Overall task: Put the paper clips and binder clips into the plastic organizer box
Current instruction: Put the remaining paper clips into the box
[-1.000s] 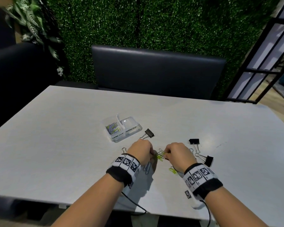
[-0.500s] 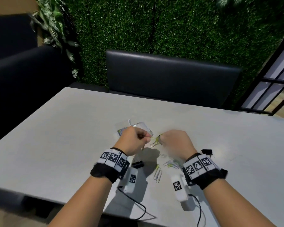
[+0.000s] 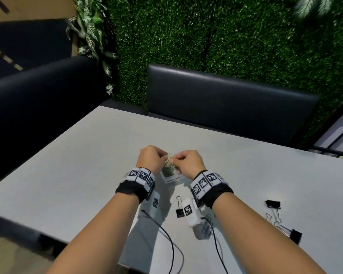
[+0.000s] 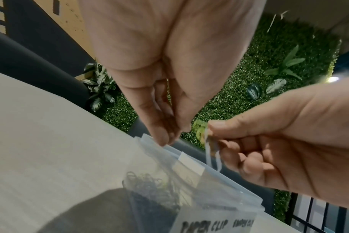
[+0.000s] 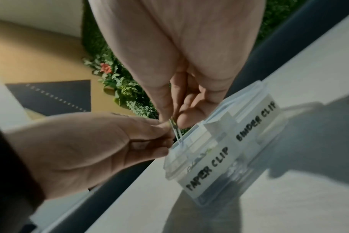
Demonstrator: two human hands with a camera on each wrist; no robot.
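Above the organizer box (image 5: 225,151), right hand (image 3: 187,162) grip pinching paper clips (image 4: 210,151), long axis vertical; left hand (image 3: 151,159) fingertips pressed together.

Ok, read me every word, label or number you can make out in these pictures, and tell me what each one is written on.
"PAPER CLIP": hand-lettered label on the front of the plastic organizer box, left compartment.
"BINDER CLIP": label beside it on the same box, right compartment; blurred but readable in the right wrist view.
Wristbands: square black-and-white coded markers only, no letters.
Nothing else readable; in the head view the box labels are too small to read.
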